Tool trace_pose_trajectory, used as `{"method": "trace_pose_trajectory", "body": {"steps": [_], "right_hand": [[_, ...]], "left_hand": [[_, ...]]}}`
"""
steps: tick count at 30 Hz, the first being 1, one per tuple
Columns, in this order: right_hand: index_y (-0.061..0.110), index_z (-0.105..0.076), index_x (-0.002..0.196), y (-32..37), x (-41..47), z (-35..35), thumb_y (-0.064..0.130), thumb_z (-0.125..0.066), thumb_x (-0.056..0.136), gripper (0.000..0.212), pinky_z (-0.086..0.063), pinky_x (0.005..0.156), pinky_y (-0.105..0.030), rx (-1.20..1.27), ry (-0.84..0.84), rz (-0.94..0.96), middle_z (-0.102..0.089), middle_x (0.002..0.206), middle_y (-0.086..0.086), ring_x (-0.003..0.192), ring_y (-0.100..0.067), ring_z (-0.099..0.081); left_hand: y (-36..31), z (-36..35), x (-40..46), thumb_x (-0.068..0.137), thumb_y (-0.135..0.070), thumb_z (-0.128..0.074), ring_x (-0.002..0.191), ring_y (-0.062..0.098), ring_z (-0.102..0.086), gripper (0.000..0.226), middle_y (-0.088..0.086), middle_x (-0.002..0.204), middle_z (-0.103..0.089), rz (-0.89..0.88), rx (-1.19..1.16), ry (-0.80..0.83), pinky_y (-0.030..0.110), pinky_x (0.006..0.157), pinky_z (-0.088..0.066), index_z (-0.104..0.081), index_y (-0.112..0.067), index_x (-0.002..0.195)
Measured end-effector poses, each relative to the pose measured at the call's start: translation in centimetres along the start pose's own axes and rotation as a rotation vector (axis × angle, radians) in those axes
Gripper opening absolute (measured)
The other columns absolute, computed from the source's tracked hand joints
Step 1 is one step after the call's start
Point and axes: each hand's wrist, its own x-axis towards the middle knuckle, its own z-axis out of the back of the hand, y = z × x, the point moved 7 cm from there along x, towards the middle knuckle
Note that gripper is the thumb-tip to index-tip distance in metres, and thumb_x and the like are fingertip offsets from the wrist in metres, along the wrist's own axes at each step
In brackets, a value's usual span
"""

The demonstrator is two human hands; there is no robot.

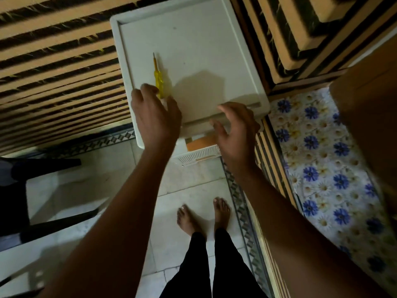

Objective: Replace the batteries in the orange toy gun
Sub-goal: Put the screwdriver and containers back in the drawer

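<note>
The white plastic drawer cabinet (193,50) filled the upper centre of the frame, its flat top under both my hands. Just below its front edge, a top drawer (199,154) stood slightly pulled out, with something orange (200,143) showing inside (the toy gun, I judged, though I could not be sure). My right hand (235,127) hovered directly above that gap, fingers loosely spread, grasping nothing, so it was the nearer one. My left hand (155,117), also relaxed and empty, sat at the heel of the yellow translucent screwdriver (158,79), whose long axis pointed up-frame, away from me.
</note>
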Motion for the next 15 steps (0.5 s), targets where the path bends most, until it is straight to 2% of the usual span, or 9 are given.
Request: {"method": "trace_pose_trajectory", "body": {"steps": [3,5,7,9,10,12,15], "right_hand": [[0.007,-0.075,0.111,-1.0,-0.1,-0.5,0.023,-0.071,0.09,0.027,-0.05,0.093,-0.059,-0.018,-0.023,0.03,-0.069,0.121,-0.008,0.117,-0.032,-0.062],[0.008,-0.077,0.108,-0.9,-0.5,-0.3,0.025,-0.07,0.091,0.024,-0.05,0.093,-0.057,-0.073,-0.044,0.073,-0.071,0.121,-0.006,0.116,-0.033,-0.064],[0.011,-0.077,0.113,-0.9,-1.0,-0.3,0.028,-0.066,0.094,0.027,-0.048,0.095,-0.057,-0.132,0.001,0.103,-0.07,0.127,-0.002,0.121,-0.03,-0.062],[0.012,-0.075,0.12,-0.9,-1.5,-0.2,0.028,-0.064,0.096,0.03,-0.044,0.099,-0.056,-0.14,0.05,0.13,-0.066,0.136,0.0,0.129,-0.025,-0.058],[0.013,-0.073,0.124,-1.0,-1.6,-0.2,0.027,-0.063,0.096,0.032,-0.041,0.102,-0.055,-0.13,0.082,0.133,-0.064,0.141,0.0,0.133,-0.024,-0.055],[0.015,-0.067,0.133,-1.3,-2.0,-0.2,0.025,-0.061,0.097,0.038,-0.037,0.106,-0.055,-0.144,0.153,0.151,-0.056,0.15,0.002,0.141,-0.021,-0.048],[0.017,-0.062,0.139,-1.7,-2.1,0.1,0.019,-0.061,0.093,0.046,-0.037,0.106,-0.055,-0.217,0.19,0.201,-0.05,0.156,0.004,0.146,-0.017,-0.044]], "left_hand": [[0.3,-1.3,3.0,0.096,-0.03,-0.066,0.12,0.037,-0.056,0.047,0.02,0.133,-0.053,0.095,0.124,0.068,0.037,0.088,-0.045,-0.051,-0.001,0.13],[0.4,-1.9,4.2,0.1,-0.029,-0.062,0.126,0.035,-0.056,0.043,0.019,0.136,-0.055,0.14,0.193,0.118,0.04,0.097,-0.048,-0.052,-0.002,0.132],[0.7,-1.9,4.8,0.101,-0.022,-0.054,0.114,0.031,-0.064,0.03,0.018,0.125,-0.064,0.141,0.182,0.109,0.037,0.087,-0.05,-0.062,-0.001,0.12],[1.2,-1.5,4.4,0.099,-0.021,-0.054,0.09,0.024,-0.07,0.026,0.013,0.104,-0.072,0.124,0.138,0.102,0.029,0.07,-0.049,-0.072,-0.002,0.102],[1.5,-1.0,3.1,0.101,-0.023,-0.057,0.08,0.017,-0.068,0.025,0.008,0.096,-0.073,0.117,0.119,0.1,0.025,0.067,-0.05,-0.075,-0.005,0.097],[1.9,0.6,-1.3,0.104,-0.027,-0.06,0.071,0.01,-0.063,0.024,0.001,0.087,-0.071,0.073,0.057,0.071,0.024,0.067,-0.054,-0.076,-0.012,0.095],[2.0,3.6,-10.5,0.103,-0.021,-0.066,0.074,0.006,-0.051,0.01,-0.002,0.089,-0.063,0.023,-0.085,-0.015,0.02,0.071,-0.049,-0.072,-0.015,0.098]]}}
